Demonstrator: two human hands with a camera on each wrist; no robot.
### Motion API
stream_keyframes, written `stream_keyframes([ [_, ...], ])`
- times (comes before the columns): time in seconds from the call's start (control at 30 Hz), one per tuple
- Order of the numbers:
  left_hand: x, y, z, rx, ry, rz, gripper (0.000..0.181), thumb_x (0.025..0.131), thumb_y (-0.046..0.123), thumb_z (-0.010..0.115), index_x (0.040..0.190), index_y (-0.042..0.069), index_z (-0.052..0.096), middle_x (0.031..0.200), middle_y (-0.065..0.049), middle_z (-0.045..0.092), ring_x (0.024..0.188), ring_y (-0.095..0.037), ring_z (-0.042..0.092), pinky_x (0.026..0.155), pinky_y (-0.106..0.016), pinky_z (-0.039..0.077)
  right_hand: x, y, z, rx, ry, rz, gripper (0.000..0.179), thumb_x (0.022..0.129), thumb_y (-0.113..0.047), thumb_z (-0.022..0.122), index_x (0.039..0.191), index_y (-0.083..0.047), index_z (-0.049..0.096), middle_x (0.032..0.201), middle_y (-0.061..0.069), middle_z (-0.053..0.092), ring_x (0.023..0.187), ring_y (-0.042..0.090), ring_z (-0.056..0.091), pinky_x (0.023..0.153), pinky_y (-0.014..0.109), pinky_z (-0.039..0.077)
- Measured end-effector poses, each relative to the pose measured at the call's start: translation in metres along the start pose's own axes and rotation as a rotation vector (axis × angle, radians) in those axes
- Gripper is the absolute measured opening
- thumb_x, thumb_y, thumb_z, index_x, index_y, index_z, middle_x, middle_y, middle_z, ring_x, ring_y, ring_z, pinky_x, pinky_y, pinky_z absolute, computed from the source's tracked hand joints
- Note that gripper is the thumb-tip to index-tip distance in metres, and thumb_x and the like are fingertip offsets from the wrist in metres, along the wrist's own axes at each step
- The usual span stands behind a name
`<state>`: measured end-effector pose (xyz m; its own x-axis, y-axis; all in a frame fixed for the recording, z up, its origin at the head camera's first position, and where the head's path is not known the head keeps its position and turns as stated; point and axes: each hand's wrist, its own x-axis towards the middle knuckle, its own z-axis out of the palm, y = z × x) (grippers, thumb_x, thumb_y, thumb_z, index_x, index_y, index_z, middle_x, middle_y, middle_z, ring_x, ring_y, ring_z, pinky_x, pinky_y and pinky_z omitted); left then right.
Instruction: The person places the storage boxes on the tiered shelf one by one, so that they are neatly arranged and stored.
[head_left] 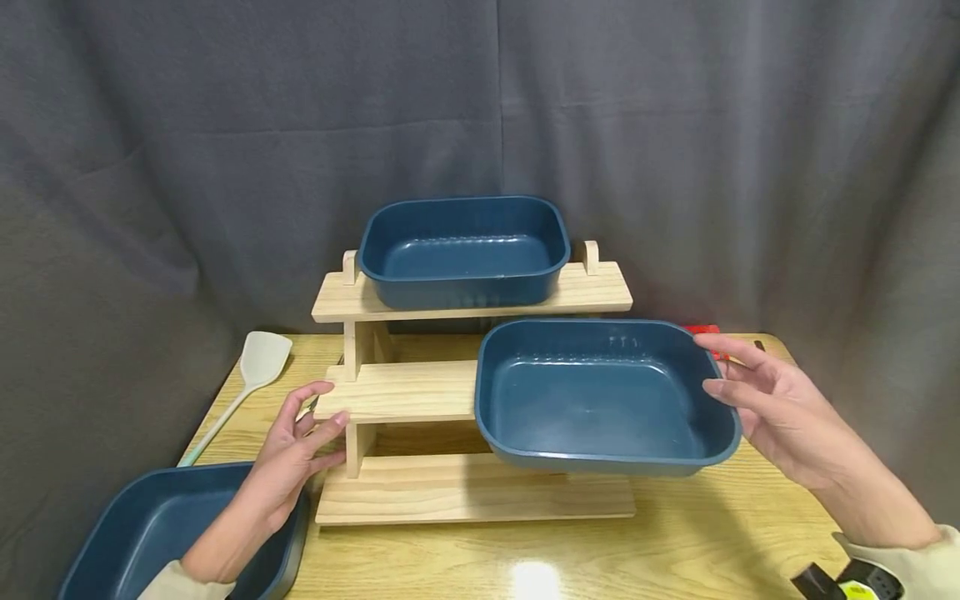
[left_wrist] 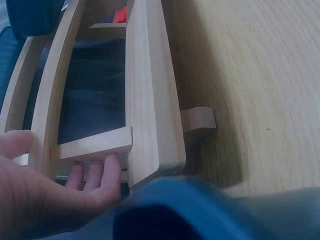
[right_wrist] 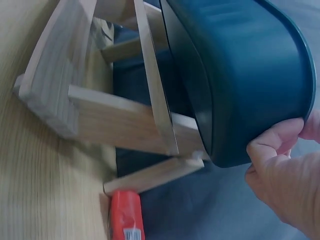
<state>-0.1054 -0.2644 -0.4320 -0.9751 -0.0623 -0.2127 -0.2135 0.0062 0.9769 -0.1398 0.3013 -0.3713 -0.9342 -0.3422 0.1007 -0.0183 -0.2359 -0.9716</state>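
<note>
Pale wood forms the three-tier rack point(head_left: 450, 492) between the two grips; just left of the right grip, a blue basin point(head_left: 588, 408) hides part of the middle shelf point(head_left: 408, 392) (its twin point(head_left: 465, 292) tops the rack). The right hand point(head_left: 791, 412) pinches that basin's rim; the left hand point(head_left: 285, 467) grips the shelf's end.

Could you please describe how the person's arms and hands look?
Both the left hand and the right hand are bare, with no glove or ring visible. Pale cream sleeves show at the lower edge of the head view. Beside the right sleeve is a black device with a bright yellow-green patch; how it is fastened cannot be seen.
</note>
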Motion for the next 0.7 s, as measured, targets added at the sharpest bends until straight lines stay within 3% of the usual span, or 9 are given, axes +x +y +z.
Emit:
stream_keyframes([
  [0.13, 0.000, 0.000, -0.001, -0.002, -0.003, 0.003, 0.055, 0.110, 0.020, 0.072, 0.155, 0.025, 0.040, 0.126, -0.002, 0.062, 0.117, -0.017, 0.063, 0.095, -0.043, 0.058, 0.010, 0.004, 0.017, 0.032, -0.004, 0.011, 0.054, 0.107, 0.017, 0.052, 0.152, -0.009, 0.063, 0.145, 0.004, 0.050, 0.123, 0.014, 0.057, 0.096, 0.026, 0.057],
  [0.2, 0.001, 0.000, -0.001, -0.005, 0.001, 0.001, 0.055, 0.110, 0.020, 0.072, 0.154, 0.025, 0.041, 0.126, -0.002, 0.062, 0.117, -0.017, 0.063, 0.095, -0.044, 0.058, 0.014, 0.006, 0.024, 0.050, 0.015, 0.032, 0.052, 0.106, 0.016, 0.054, 0.150, -0.010, 0.065, 0.138, 0.006, 0.049, 0.111, 0.014, 0.060, 0.091, 0.025, 0.059],
  [0.33, 0.001, -0.001, 0.000, -0.004, 0.000, -0.009, 0.055, 0.110, 0.019, 0.072, 0.155, 0.025, 0.040, 0.128, -0.002, 0.062, 0.118, -0.017, 0.063, 0.096, -0.044, 0.058, 0.020, 0.011, 0.038, 0.061, 0.052, 0.062, 0.050, 0.106, 0.014, 0.058, 0.146, -0.013, 0.069, 0.133, 0.005, 0.046, 0.109, 0.014, 0.054, 0.086, 0.019, 0.058],
  [0.57, 0.001, 0.000, 0.000, -0.005, 0.007, -0.009, 0.056, 0.109, 0.019, 0.073, 0.155, 0.025, 0.040, 0.119, 0.002, 0.067, 0.115, -0.015, 0.064, 0.094, -0.042, 0.059, 0.034, 0.014, 0.062, 0.045, 0.051, 0.095, 0.045, 0.107, 0.008, 0.063, 0.145, -0.014, 0.067, 0.112, 0.004, 0.055, 0.100, 0.013, 0.059, 0.084, 0.020, 0.059],
  [0.7, 0.001, 0.000, 0.000, 0.002, 0.006, -0.002, 0.056, 0.109, 0.021, 0.073, 0.155, 0.024, 0.041, 0.118, 0.002, 0.067, 0.117, -0.015, 0.064, 0.094, -0.042, 0.059, 0.044, 0.014, 0.074, 0.025, 0.040, 0.110, 0.044, 0.107, 0.004, 0.065, 0.146, -0.015, 0.066, 0.110, 0.005, 0.056, 0.098, 0.014, 0.059, 0.087, 0.022, 0.059],
])
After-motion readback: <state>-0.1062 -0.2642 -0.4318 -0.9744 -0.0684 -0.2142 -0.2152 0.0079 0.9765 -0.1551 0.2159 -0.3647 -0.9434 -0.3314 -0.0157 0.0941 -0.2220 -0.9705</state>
